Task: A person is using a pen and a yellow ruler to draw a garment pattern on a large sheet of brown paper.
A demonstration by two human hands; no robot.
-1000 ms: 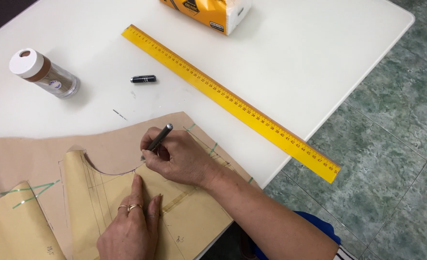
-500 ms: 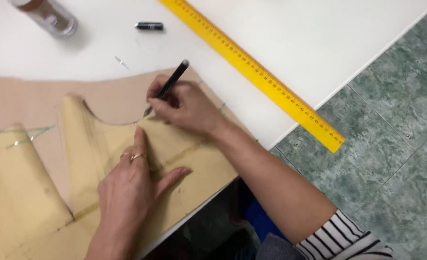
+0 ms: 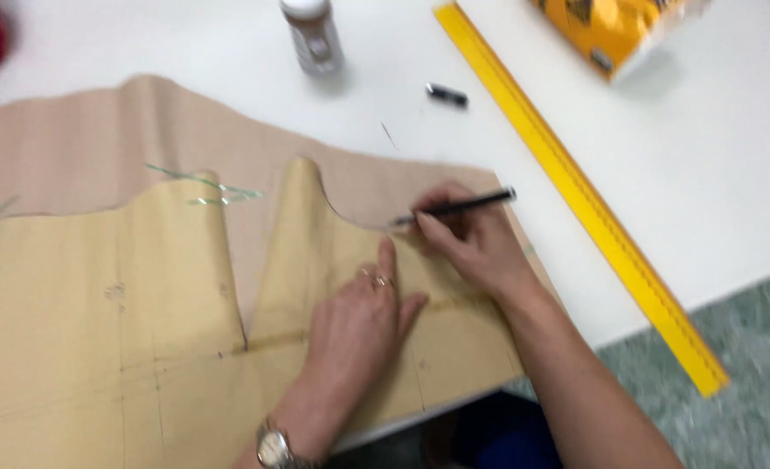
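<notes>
Tracing a paper pattern on a white bench

The right hand (image 3: 476,247) grips a black pen (image 3: 454,208) at the tan pattern's (image 3: 98,330) curved edge; the left hand (image 3: 355,326) lies flat, fingers together, just beside. A yellow ruler (image 3: 576,187) lies beyond; green floor (image 3: 741,339) to the right.

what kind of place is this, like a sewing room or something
Probably a sewing or pattern-making workspace. A tan paper pattern lies on pinkish fabric on a white table. The right hand traces its curved edge with a black pen and a long yellow ruler lies alongside.
</notes>
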